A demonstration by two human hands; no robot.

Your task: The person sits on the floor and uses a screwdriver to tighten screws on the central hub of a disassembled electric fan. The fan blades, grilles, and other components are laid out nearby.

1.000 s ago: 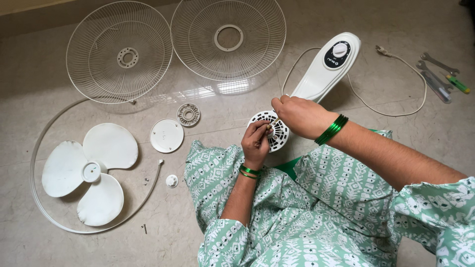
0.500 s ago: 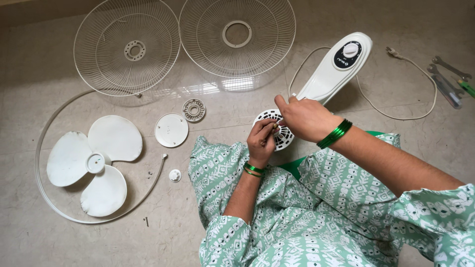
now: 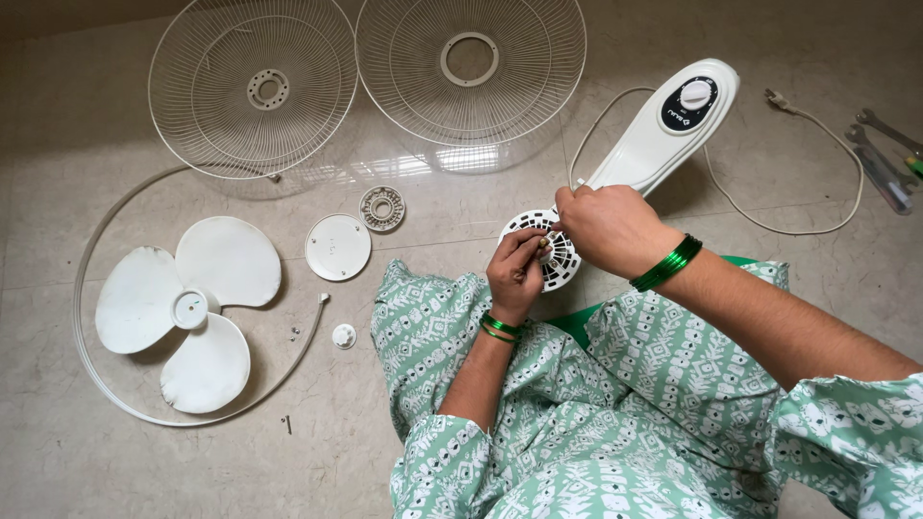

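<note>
Both hands are meeting over the round white vented motor housing (image 3: 538,252) of the dismantled fan, which is sitting on the beige tiled floor (image 3: 58,452) just in front of the person's knees, at the lower end of the white fan body with its black control panel and white dial (image 3: 673,120). The left hand (image 3: 517,274), wearing green bangles at the wrist, is curling its fingers in on the face of the housing, fingertips pinching something small at the centre; what exactly they are gripping is too small to make out. The right hand (image 3: 606,226), also ringed with green bangles, is closing down from above on the housing's upper right edge, fingers bent tight, touching the left hand's fingertips.

Out to the left, a white three-bladed plastic fan propeller (image 3: 178,312) is lying inside a thin white plastic guard ring (image 3: 82,288). Near it, a flat white round cap (image 3: 337,247) and a smaller grey ribbed locking ring (image 3: 382,209) are resting side by side, with a little white knob (image 3: 343,335) just beside the person's knee. Two white wire fan grilles (image 3: 252,88) (image 3: 471,62) are lying next to each other at the top. A white power cord (image 3: 808,183) is trailing off to the right, towards some metal spanners (image 3: 880,154) at the edge.
</note>
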